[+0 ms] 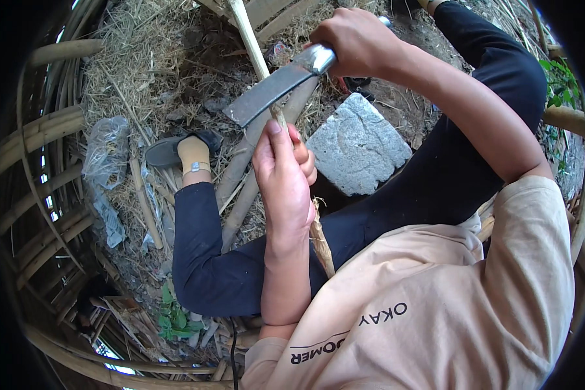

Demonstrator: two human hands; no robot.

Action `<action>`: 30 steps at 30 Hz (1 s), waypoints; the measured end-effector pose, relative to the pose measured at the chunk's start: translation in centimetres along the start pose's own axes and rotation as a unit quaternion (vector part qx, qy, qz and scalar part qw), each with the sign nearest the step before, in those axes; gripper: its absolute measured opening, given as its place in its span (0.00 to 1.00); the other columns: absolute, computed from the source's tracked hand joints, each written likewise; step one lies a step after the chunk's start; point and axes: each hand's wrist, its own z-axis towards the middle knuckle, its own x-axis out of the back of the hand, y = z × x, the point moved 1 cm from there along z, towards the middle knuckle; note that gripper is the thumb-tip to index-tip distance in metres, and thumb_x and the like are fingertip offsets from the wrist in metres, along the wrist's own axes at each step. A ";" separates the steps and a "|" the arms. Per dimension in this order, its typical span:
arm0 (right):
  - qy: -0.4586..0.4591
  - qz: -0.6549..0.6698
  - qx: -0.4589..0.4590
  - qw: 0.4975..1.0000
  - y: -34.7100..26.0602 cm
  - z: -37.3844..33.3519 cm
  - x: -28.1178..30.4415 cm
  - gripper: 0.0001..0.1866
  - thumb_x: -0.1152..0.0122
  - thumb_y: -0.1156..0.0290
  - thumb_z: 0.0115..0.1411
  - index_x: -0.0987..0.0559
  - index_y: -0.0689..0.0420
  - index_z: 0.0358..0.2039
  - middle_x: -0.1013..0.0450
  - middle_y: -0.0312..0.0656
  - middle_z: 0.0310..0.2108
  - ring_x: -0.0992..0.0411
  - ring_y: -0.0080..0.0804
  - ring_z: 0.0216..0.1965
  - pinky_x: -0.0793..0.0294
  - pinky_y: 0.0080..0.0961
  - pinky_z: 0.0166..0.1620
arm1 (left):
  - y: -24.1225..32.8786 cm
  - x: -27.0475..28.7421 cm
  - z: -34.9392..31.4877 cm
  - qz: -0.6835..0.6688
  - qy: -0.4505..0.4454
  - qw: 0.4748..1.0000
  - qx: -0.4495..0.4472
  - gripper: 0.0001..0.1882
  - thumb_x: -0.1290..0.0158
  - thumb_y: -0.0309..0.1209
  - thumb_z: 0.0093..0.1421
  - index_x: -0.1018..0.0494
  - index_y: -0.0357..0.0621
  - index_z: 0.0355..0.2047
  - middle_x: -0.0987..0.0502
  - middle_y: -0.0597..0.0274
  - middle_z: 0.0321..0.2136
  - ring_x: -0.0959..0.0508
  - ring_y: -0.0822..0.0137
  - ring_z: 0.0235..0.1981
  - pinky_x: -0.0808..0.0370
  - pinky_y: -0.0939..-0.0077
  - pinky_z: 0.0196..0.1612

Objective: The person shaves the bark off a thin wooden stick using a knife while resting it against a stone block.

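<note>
My left hand point(285, 172) is closed around a long, pale wooden stick point(248, 40), which slants up and away from my lap. Its upper length looks peeled; the lower end below my fist has frayed brown bark and rests against my shirt. In my right hand point(357, 44) is the handle of a chopping knife with a broad, dark blade point(266, 96) and a shiny metal collar. That blade lies across the stick just above my left fist, and whether its edge bites into the wood is hidden.
A rough grey concrete block point(359, 144) sits between my legs. Bamboo poles point(240, 172) lie on the straw-strewn ground, near my shoe point(166, 151). Clear plastic sheeting point(107, 149) is crumpled at the left, beside a bamboo frame point(42, 133). A leafy plant point(175, 318) grows near my knee.
</note>
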 end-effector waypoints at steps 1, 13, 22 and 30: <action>-0.016 -0.001 -0.006 1.000 -0.2 0.1 0.7 0.07 0.33 0.72 0.43 0.16 0.56 0.26 0.23 0.49 0.22 0.22 0.47 0.26 0.24 0.41 0.32 | 0.0 0.1 0.0 0.001 -0.003 1.000 -0.004 0.18 0.60 0.45 0.75 0.36 0.48 0.31 0.48 0.79 0.15 0.51 0.85 0.13 0.57 0.84 0.15; 0.133 0.021 -0.120 0.984 4.6 1.7 2.8 0.05 0.39 0.71 0.47 0.18 0.57 0.21 0.24 0.54 0.22 0.23 0.55 0.28 0.24 0.45 0.35 | -0.2 -0.1 -0.4 -0.026 -0.068 0.997 0.022 0.16 0.62 0.41 0.75 0.35 0.46 0.33 0.47 0.79 0.16 0.50 0.85 0.14 0.56 0.86 0.14; 0.002 0.078 -0.004 0.997 0.9 -0.6 0.2 0.07 0.35 0.70 0.47 0.16 0.54 0.29 0.21 0.47 0.24 0.21 0.45 0.29 0.21 0.41 0.36 | 0.1 1.1 1.0 -0.089 -0.082 0.990 0.067 0.16 0.64 0.41 0.76 0.35 0.45 0.34 0.48 0.78 0.16 0.51 0.84 0.14 0.54 0.87 0.15; -0.013 0.075 0.010 0.997 -0.3 -1.1 0.7 0.09 0.32 0.73 0.37 0.21 0.56 0.23 0.25 0.47 0.21 0.24 0.50 0.29 0.26 0.45 0.34 | 0.1 1.9 1.5 -0.182 -0.145 0.966 0.113 0.17 0.66 0.42 0.76 0.36 0.47 0.34 0.49 0.78 0.16 0.53 0.84 0.14 0.55 0.86 0.15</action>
